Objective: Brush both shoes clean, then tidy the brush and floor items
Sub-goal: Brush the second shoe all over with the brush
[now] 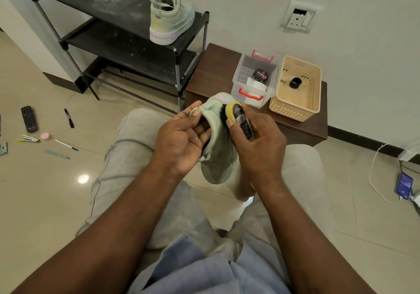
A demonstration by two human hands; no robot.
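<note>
Forearms ran forward from my lap and converged above my knees, palms turned inward toward each other. My left grip (181, 139) held the shoe (219, 159) at its collar, with the thumb laid over the heel edge and the fingers hooked into the opening. My right grip (261, 143) was wrapped around the brush (238, 117), thumb on the near side and fingers on the far side. The dark bristles were pressed against the upper, close to the collar. The shoe hung in the air between both grips, well above the floor.

Handling, as judged:
- The shoe looked light, with a soft upper likely to give under bristle pressure.
- The collar and sole looked like the stiffer parts, so fingers inside the opening would back the wall being brushed.
- The brush looked rigid, and its smooth labelled back could slip in a loose hold.

To my left, a remote (29, 118), a marker (69, 117), a stapler (30, 138) and a pen (66, 145) lay scattered on the floor, still to be tidied. Beyond the shoe, a low wooden surface (211, 66) carried a clear box (244, 65) holding a polish tin (260, 75), and just beside it a beige basket (293, 112). Farthest away, the second shoe (170, 19) stood on the top shelf of the shoe rack (109, 37), against the wall.
</note>
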